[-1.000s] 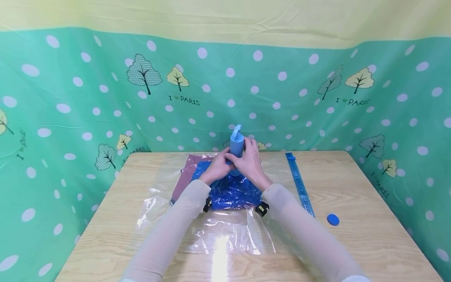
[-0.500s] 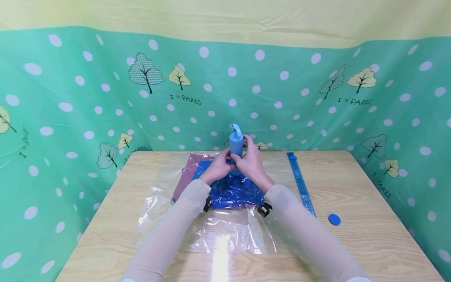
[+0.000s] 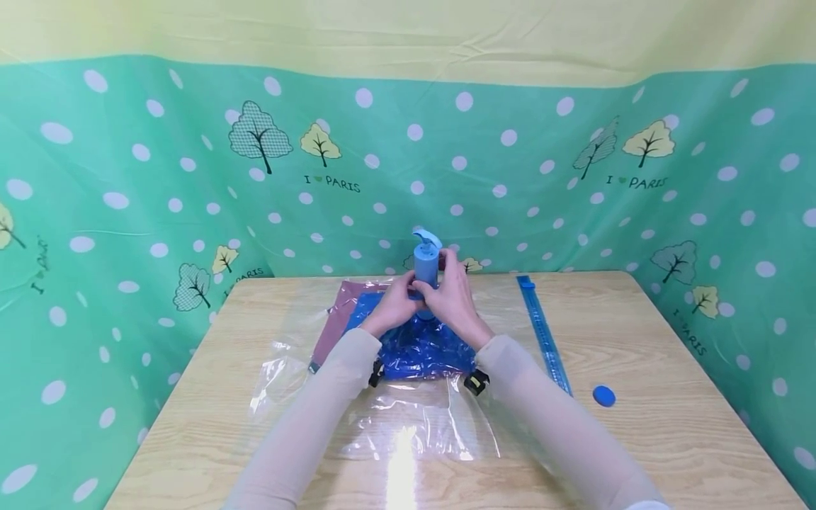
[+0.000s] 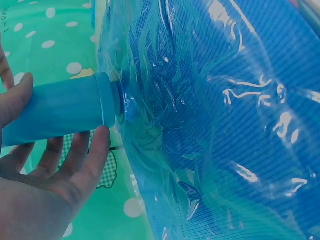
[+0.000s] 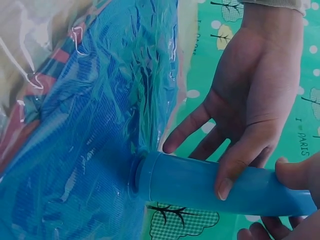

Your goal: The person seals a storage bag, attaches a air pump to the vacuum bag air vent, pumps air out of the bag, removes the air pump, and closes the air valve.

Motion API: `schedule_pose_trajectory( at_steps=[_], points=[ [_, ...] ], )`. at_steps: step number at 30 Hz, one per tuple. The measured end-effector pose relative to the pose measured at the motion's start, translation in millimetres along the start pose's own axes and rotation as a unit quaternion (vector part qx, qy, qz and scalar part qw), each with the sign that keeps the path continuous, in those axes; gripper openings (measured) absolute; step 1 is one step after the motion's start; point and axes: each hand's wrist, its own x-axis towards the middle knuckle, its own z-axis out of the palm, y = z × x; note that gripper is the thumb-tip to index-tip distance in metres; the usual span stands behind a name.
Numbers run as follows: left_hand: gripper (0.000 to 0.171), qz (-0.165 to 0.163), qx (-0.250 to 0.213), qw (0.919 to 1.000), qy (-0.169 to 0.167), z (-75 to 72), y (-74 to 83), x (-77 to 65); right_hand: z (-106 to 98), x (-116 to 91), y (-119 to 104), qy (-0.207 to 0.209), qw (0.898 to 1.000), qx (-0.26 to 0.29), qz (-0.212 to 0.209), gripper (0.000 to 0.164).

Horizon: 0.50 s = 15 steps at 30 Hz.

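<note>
A light-blue hand pump (image 3: 426, 258) stands upright on a clear plastic storage bag (image 3: 421, 432) holding folded blue cloth (image 3: 414, 358) and a mauve cloth (image 3: 333, 324). Its curved handle (image 3: 427, 238) is at the top. My left hand (image 3: 393, 306) holds the lower barrel, a fingertip touching the pump's collar in the left wrist view. Higher up, my right hand (image 3: 450, 296) grips the barrel, its thumb (image 5: 294, 173) lying along it in the right wrist view. The pump's base (image 4: 116, 99) sits against the wrinkled plastic over the blue cloth; the contact is partly hidden.
A round blue cap (image 3: 603, 396) lies on the wooden table (image 3: 650, 453) at the right. The bag's blue zip strip (image 3: 544, 333) runs along its right side. Behind the table hangs a green dotted curtain (image 3: 484, 177).
The handle on top of the pump has turned, now pointing in a different direction. Both hands stay around the barrel, with only small shifts of the right fingers.
</note>
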Motion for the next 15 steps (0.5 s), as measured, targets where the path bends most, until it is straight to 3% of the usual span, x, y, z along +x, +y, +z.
schedule_pose_trajectory(
  at_steps=[6,11,15],
  points=[
    [0.058,-0.003,0.003,1.0000,-0.001,-0.4,0.2,0.3,-2.1,-3.2,-2.0,-0.016,1.000,0.001,0.002,0.069],
    [0.058,0.000,-0.002,1.0000,0.005,1.1,-0.2,0.4,-0.7,-1.6,0.8,-0.006,0.999,-0.042,0.005,0.079],
    [0.058,-0.002,-0.004,0.9999,0.010,2.9,1.1,1.7,-0.2,0.5,2.8,0.003,0.998,-0.063,0.008,0.073]
  ],
)
